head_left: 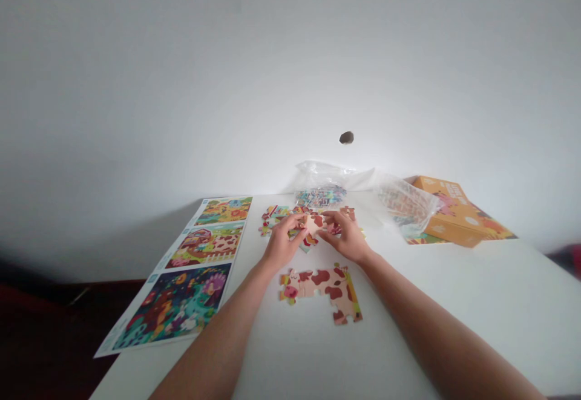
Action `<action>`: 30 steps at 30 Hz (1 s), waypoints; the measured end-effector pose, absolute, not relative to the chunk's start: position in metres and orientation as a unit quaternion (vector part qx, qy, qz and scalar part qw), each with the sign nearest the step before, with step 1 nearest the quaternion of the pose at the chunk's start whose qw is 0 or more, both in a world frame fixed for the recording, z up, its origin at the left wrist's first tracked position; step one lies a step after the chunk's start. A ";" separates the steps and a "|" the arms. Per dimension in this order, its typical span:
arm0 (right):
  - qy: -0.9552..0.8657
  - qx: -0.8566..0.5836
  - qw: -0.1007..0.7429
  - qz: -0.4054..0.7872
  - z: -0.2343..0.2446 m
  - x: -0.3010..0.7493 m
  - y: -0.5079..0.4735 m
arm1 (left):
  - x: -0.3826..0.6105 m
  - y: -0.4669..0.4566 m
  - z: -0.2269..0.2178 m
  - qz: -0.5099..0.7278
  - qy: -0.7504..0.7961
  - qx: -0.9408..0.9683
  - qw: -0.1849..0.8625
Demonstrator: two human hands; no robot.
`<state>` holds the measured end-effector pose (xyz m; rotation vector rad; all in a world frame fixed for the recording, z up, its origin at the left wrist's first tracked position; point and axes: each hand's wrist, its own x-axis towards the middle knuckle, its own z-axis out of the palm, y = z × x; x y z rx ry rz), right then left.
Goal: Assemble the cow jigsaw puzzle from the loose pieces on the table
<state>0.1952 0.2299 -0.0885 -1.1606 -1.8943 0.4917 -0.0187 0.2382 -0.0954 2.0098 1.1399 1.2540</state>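
My left hand (282, 243) and my right hand (345, 238) meet above the white table, their fingertips pinching a pale pink jigsaw piece with brown cow patches (314, 224) from both sides. Under and around my fingers lies a loose cluster of colourful jigsaw pieces (275, 219). Nearer me, below my hands, sits a joined section of jigsaw (321, 291) showing pink hide with brown patches. My hands do not touch this section.
A printed sheet of several puzzle pictures (181, 282) lies along the table's left side. Behind the pieces are a clear plastic bag of pieces (321, 195) and another bag (405, 206), beside an orange cardboard box (454, 212). The white table (454, 303) ends at a wall.
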 end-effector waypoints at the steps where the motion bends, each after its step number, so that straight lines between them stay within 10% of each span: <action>1: -0.746 -0.462 0.426 0.220 -0.091 0.195 0.231 | -0.017 0.238 -0.096 0.477 0.416 0.717 0.291; 30: -0.646 -0.413 0.529 0.363 -0.093 0.192 0.235 | -0.013 0.229 -0.090 0.423 0.370 0.730 0.388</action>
